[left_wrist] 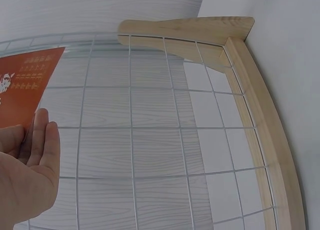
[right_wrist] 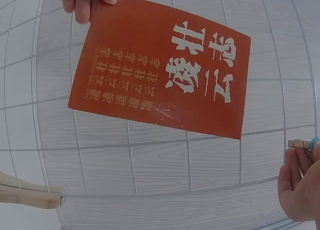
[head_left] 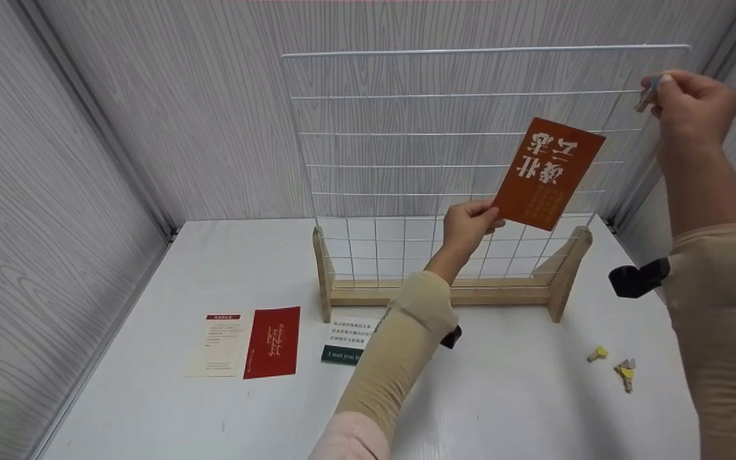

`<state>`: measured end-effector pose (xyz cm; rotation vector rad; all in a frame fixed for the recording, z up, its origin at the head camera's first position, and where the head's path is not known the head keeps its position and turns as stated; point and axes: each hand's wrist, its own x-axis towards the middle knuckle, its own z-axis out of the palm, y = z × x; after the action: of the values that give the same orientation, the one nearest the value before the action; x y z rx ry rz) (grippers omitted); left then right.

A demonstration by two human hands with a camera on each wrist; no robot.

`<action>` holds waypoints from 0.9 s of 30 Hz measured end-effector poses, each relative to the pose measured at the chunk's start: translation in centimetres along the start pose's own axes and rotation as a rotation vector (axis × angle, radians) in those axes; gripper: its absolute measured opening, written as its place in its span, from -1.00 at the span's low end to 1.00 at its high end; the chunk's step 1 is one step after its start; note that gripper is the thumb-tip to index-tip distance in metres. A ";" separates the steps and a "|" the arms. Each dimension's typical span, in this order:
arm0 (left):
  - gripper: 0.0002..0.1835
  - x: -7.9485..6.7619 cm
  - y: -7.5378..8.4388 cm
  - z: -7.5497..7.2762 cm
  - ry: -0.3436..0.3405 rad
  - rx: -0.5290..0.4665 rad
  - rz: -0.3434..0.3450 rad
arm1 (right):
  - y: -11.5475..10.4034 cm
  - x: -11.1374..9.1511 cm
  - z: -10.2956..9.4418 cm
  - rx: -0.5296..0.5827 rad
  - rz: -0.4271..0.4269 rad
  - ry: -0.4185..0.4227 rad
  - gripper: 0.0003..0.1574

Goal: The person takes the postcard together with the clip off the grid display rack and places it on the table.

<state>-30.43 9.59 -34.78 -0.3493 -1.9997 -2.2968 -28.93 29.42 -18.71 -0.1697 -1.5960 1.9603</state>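
An orange-red card with white and gold characters is pinched at its lower left corner by my left hand, in front of the white wire grid. The right wrist view shows the same card tilted, its printed face towards that camera. By the grid's upper right edge, my right hand pinches a small wooden clothespin with a blue decoration. The card and the clothespin are apart. In the left wrist view, my left hand shows thumb and fingers on the card's edge.
The grid stands in a wooden base. Left on the white table lie a cream card, a red card and a white-and-green card, partly hidden by my left sleeve. Small clothespins with yellow decorations lie at right.
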 end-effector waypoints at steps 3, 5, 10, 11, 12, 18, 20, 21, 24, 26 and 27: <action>-0.81 0.0 -0.1 -0.1 -0.003 -0.002 -0.018 | 0.2 0.1 -0.4 -0.016 0.012 -0.001 -0.86; -0.80 -0.1 -0.2 -0.2 -0.007 -0.005 -0.026 | 0.3 0.1 -0.6 -0.021 0.020 -0.014 -0.85; -0.79 -0.3 -0.4 -0.8 -0.029 -0.046 -0.045 | 0.3 0.0 -1.0 0.025 0.036 -0.072 -0.83; -0.79 -0.4 -0.5 -0.9 -0.032 -0.047 -0.046 | 0.4 0.0 -1.0 0.029 0.033 -0.080 -0.83; -0.79 -0.4 -0.5 -1.0 -0.037 -0.048 -0.048 | 0.4 0.0 -1.1 0.032 0.029 -0.087 -0.82; -0.78 -0.7 -0.9 -1.5 -0.035 -0.054 -0.073 | 0.9 -0.3 -1.7 0.022 0.037 -0.106 -0.82; -0.78 -0.8 -1.0 -1.8 -0.034 -0.058 -0.083 | 1.0 -0.3 -2.0 0.018 0.041 -0.117 -0.81; -0.78 -0.8 -1.1 -1.9 -0.036 -0.057 -0.086 | 1.1 -0.4 -2.1 0.019 0.038 -0.124 -0.80; -0.79 -1.0 -1.2 -2.2 -0.052 -0.041 -0.083 | 1.2 -0.5 -2.5 0.044 0.032 -0.145 -0.79; -0.79 -1.1 -1.1 -2.4 -0.063 -0.031 -0.080 | 1.3 -0.6 -2.7 0.063 0.024 -0.152 -0.79; -0.79 -1.1 -1.1 -2.4 -0.068 -0.033 -0.081 | 1.4 -0.6 -2.8 0.068 0.018 -0.153 -0.79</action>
<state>-29.87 7.26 -36.43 -0.3603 -2.0451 -2.4002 -27.66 31.33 -20.94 -0.0071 -1.6244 2.0820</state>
